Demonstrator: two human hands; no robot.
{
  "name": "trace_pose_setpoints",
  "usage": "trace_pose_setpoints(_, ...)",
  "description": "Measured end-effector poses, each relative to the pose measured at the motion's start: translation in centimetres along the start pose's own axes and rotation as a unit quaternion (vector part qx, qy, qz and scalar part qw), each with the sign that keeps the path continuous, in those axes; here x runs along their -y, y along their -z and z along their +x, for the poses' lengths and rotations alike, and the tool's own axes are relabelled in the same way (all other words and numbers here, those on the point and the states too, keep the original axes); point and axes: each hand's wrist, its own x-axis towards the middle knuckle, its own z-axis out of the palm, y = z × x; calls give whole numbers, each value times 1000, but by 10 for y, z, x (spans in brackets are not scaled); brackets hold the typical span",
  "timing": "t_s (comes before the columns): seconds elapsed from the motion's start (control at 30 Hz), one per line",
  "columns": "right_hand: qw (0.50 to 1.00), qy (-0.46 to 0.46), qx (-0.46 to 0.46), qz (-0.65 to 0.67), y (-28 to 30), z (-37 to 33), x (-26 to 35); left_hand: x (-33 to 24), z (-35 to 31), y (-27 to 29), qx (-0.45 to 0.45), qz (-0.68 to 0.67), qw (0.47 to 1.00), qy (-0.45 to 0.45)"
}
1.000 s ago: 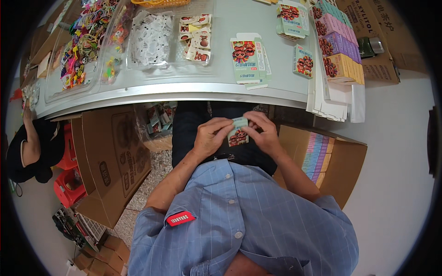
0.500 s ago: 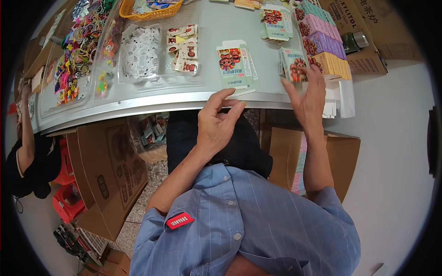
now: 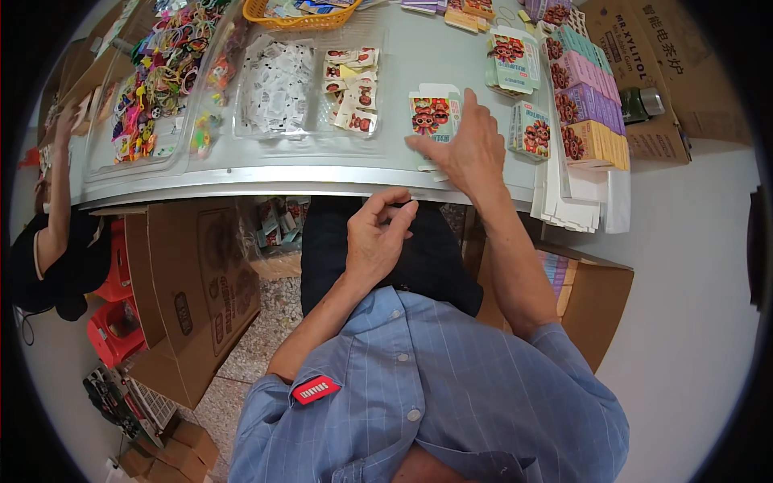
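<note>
My right hand [image 3: 473, 157] is over a small stack of flat green-and-white printed cartons [image 3: 433, 113] near the table's front edge. Its thumb lies across the stack's lower left and its fingers stretch along the right side; whether it presses on them I cannot tell. My left hand [image 3: 377, 235] hovers just off the table edge, loosely curled, thumb and forefinger slightly apart, with nothing visible in it. Right of my right hand stands a formed green-and-white box [image 3: 531, 133]. Behind it lies a taller pile of similar flat cartons [image 3: 513, 60].
Stacked coloured boxes [image 3: 584, 97] line the table's right end. Clear trays hold white packets [image 3: 278, 84], small printed cards [image 3: 351, 88] and colourful trinkets [image 3: 153, 97]. A yellow basket [image 3: 302, 22] stands behind. Cardboard boxes [image 3: 197, 282] sit below. Another person's arm [image 3: 58, 185] is at far left.
My right hand has moved left from the formed box to the flat carton stack. My left hand has drawn its thumb and forefinger closer together. The whole view has shifted slightly.
</note>
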Motion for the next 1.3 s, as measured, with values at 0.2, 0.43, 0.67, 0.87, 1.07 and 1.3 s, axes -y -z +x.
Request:
trace_pose_setpoints(0.2, 996, 13, -68, 47, -19, 2, -1, 8, -2, 11, -7, 0, 1000, 24)
trace_pose_setpoints(0.43, 956, 89, -268, 81, -39, 2, -30, 10, -3, 12, -4, -5, 1000, 19)
trace_pose_setpoints(0.67, 804, -97, -19, 586, 14, -31, -6, -25, -1, 25, 86, -112, 988, -70)
trace_pose_setpoints(0.87, 649, -57, 321, 688, -9, -108, 3, -69, 10, 27, 278, -295, 912, -58)
trace_pose_setpoints(1.07, 836, 107, 84, 532, 2, -129, 42, -49, 7, 44, 195, -119, 972, 57)
trace_pose_setpoints(1.3, 823, -91, 140, 543, -33, -138, 19, -11, -19, 24, -109, -23, 984, -142)
